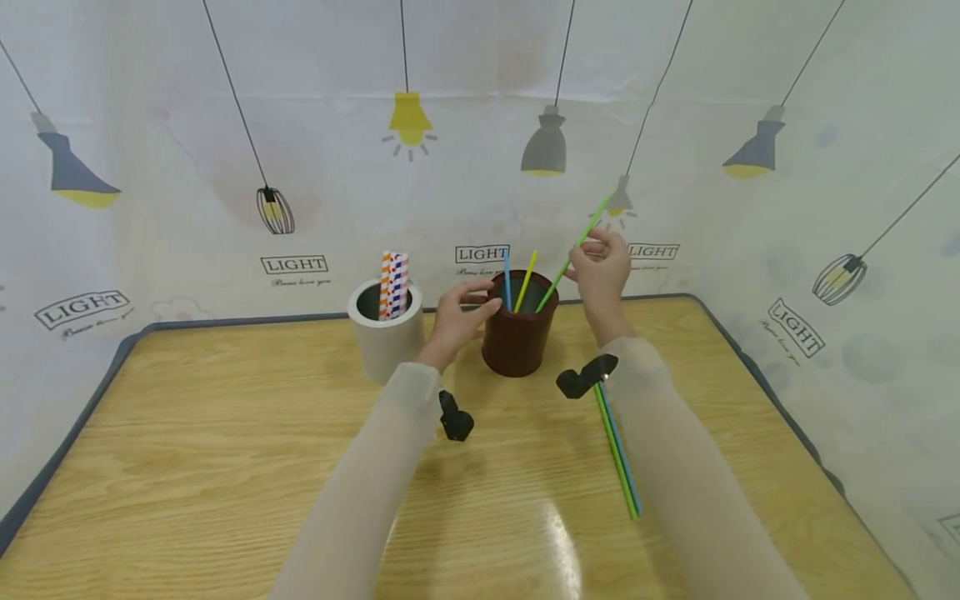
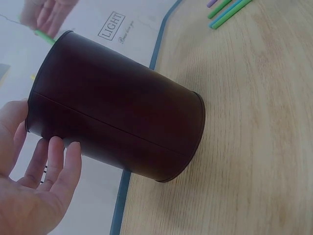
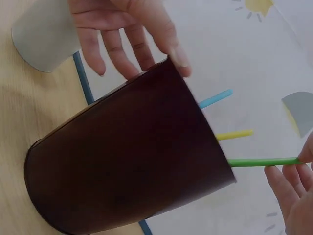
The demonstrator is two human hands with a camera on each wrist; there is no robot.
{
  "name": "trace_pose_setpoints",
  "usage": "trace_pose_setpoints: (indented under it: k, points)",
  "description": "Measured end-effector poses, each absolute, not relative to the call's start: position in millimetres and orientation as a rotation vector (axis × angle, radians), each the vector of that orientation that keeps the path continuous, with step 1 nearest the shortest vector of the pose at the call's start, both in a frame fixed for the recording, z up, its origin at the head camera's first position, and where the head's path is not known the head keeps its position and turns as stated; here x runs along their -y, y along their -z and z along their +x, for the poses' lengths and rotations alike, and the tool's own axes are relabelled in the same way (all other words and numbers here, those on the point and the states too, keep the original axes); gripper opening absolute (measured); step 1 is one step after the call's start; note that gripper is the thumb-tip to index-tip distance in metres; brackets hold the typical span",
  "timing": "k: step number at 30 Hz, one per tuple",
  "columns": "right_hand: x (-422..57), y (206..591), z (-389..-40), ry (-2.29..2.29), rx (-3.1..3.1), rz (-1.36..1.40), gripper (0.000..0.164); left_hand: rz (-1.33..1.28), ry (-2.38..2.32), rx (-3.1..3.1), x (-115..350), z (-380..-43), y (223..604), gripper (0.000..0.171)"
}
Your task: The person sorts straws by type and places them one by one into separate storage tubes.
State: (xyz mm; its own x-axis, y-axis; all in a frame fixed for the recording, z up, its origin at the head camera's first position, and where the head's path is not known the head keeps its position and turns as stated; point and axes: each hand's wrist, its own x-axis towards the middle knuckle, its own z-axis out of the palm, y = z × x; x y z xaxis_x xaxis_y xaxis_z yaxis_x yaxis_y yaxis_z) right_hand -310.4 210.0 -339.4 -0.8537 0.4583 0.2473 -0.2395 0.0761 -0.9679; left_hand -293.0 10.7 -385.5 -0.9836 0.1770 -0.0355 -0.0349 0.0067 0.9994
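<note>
1. The green straw (image 1: 562, 273) is slanting through the mouth of the cup (image 1: 517, 346); its lower end is lying out of sight inside, and its upper end is leaning right, towards the sheet (image 1: 480, 187).
2. The right hand (image 1: 603, 267) is pinching this straw between thumb and fingers, above and to the right of the rim. From those fingers the straw's long axis is running down and left into the cup, so the right hand is being the nearer one, with the cup's mouth lying below and to its left.
3. The cup is standing upright near the table's far edge, right of that edge's middle.
4. The left hand (image 1: 459, 321) is reaching in from the cup's left side, opposite the right hand; its thumb is touching the rim, and its other fingers are lying loosely extended along the wall, not clenched.
5. Inside the cup, a blue straw (image 1: 507, 282) and a yellow straw (image 1: 527, 280) are sticking up left of the green one, both untouched.
6. Left of the left hand, a white cup (image 1: 386, 346) is standing by the far edge, holding patterned straws (image 1: 393, 287).
7. On the right half of the table (image 1: 247, 450), loose straws (image 1: 617, 454) in green and blue are lying side by side beside the right sleeve (image 1: 675, 450), pointing towards the near edge; the left wrist view is also showing a purple tip (image 2: 212, 3).
8. Behind the far edge, the sheet with printed lamps is hanging.
</note>
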Motion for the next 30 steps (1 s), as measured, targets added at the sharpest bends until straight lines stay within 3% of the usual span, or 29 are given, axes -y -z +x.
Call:
trace_pose_setpoints:
  k: [11,30]
  points:
    - [-208,358,-314,-1.908,1.962,-0.219,0.034,0.152,-2.113,-2.105,-12,-292,385,0.034]
    - [-203,367,-313,-1.643,2.289,-0.094,0.033,0.154,-2.125,-2.123,-12,-291,385,0.033]
